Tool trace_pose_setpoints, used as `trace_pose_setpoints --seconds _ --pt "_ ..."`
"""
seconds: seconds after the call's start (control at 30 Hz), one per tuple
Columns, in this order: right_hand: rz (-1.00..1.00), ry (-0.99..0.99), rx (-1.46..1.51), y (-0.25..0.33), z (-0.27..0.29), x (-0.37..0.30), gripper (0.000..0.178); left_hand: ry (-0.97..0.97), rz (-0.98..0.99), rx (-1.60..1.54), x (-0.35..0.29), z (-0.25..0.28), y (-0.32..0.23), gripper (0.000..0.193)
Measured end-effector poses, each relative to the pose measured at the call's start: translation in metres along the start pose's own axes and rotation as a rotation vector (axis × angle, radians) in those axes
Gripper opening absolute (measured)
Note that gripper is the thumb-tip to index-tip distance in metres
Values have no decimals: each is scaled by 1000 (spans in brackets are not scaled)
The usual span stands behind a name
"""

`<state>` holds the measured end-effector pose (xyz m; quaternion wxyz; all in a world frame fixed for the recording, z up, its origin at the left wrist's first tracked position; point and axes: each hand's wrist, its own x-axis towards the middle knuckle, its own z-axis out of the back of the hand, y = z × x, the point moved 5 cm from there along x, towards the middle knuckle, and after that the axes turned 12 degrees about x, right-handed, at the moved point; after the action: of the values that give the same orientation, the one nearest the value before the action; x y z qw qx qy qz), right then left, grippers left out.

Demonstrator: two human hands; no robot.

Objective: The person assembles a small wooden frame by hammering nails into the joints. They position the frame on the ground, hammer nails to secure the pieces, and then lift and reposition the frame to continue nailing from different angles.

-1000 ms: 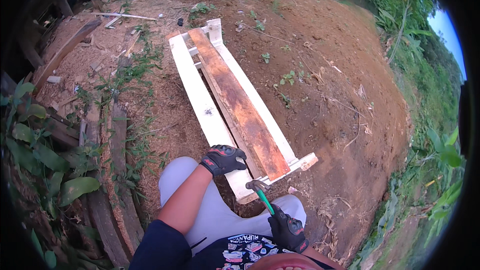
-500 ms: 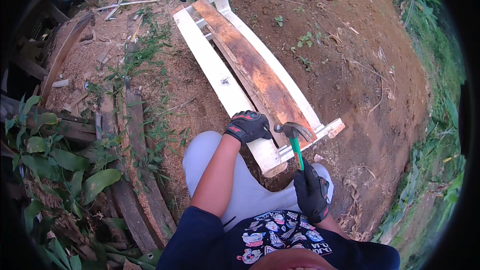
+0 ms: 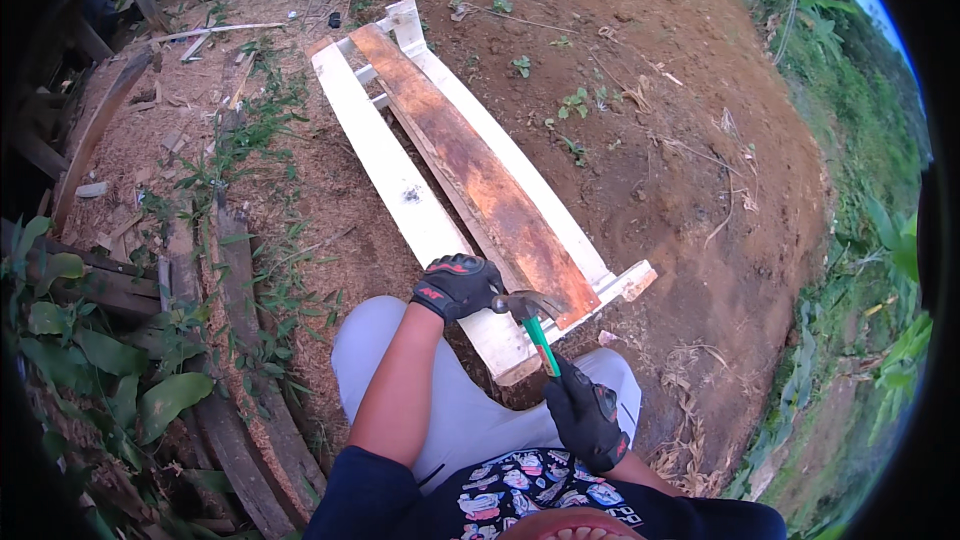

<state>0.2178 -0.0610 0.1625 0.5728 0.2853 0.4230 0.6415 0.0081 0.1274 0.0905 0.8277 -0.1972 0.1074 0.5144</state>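
A wooden frame of white slats (image 3: 385,155) lies on bare earth, with a reddish-brown plank (image 3: 470,165) laid along its middle. My left hand (image 3: 458,285), in a black glove, rests closed on the near end of the frame, beside the plank's end. My right hand (image 3: 587,418), also gloved, grips the green handle of a claw hammer (image 3: 530,318). The hammer's metal head hovers just over the near end of the frame, close to my left fingers. My knees in light trousers are right below the frame's end.
Old dark boards (image 3: 235,340) and leafy plants (image 3: 90,360) lie at the left. Scrap sticks and sawdust (image 3: 200,35) are scattered at the far left. The earth mound drops off into green vegetation (image 3: 880,270) on the right.
The view has shifted slightly. The hammer head has come down toward the near end of the frame, closer to my left hand. My left hand has stayed on the frame's end.
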Motion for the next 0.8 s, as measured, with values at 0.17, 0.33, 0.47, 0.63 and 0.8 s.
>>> trace_pose_setpoints --seconds 0.17,0.33,0.47,0.63,0.8 --pt "41 4 31 1 -5 3 49 -28 -32 -28 2 -4 5 35" --pt "-16 40 35 4 -6 4 48 17 -13 -30 10 -12 6 39" --pt "-32 77 -89 -5 -3 -10 45 -14 11 -81 4 -11 7 48" --pt "-94 134 -116 -10 9 -21 48 -60 21 -19 -2 -10 5 53" --pt "41 -42 -199 33 37 -20 50 -125 60 32 -2 -15 10 52"
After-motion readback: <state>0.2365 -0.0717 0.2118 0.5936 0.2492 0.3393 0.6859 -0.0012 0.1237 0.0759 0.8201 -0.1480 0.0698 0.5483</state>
